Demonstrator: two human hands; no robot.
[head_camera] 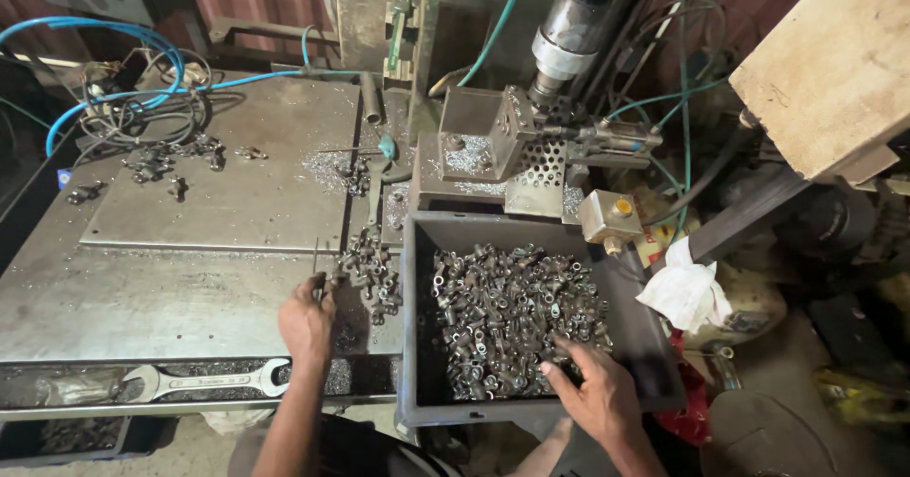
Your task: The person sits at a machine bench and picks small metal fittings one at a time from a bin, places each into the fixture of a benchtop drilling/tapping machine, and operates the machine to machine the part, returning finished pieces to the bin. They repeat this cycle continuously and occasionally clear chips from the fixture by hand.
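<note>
The right hand [597, 392] reaches into the dark grey bin [654, 344], fingers spread over the metal fittings [502, 316] heaped inside, palm down, touching the near edge of the heap. The left hand [305, 321] rests on the steel counter [190, 287], fingers pressed together around a thin rod [316, 259] standing upright, just beside a small cluster of fittings [372, 270]. For a clean pick, the fingers are best closed on one fitting at the top of the heap, not dug into the mass. The bin holds many fittings, roughly half its floor covered. A wrench [209, 380] lies in the counter's front channel.
</note>
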